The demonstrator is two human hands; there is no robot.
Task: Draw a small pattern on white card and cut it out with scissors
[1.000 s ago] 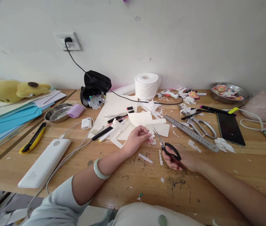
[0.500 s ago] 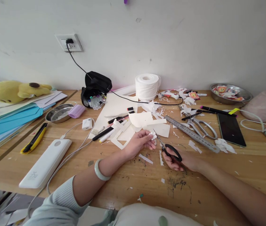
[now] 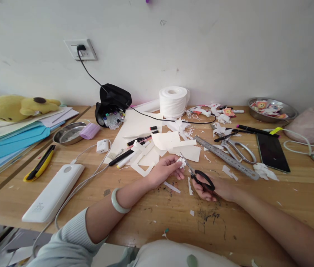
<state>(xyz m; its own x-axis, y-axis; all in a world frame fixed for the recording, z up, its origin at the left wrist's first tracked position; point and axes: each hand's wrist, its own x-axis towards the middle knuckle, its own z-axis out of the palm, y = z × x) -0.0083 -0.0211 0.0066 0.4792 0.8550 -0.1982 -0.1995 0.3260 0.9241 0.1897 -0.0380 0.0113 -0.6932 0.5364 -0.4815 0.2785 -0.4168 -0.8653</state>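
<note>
Between thumb and fingers, my left hand (image 3: 167, 170) pinches a small white paper cutout (image 3: 182, 162) with black line drawing on it. My right hand (image 3: 208, 190) is closed round the black handles of a pair of scissors (image 3: 203, 179). The scissor blades point up and left and meet the right edge of the cutout; whether they are biting into the paper is too small to tell. Narrow paper strips (image 3: 172, 187) lie on the wooden desk (image 3: 173, 222) below my hands.
Beyond my hands lie paper sheets (image 3: 165, 141), markers (image 3: 125, 158), a steel ruler (image 3: 226, 157) and larger metal scissors (image 3: 241, 151). A tissue roll (image 3: 173, 102) stands by the wall. To the left are a white power bank (image 3: 53, 193) and a yellow cutter knife (image 3: 40, 163); to the right, a phone (image 3: 273, 152).
The paper cutout has turned slightly and shifted a little down in my left fingers. My right hand and the scissors stay almost in the same place.
</note>
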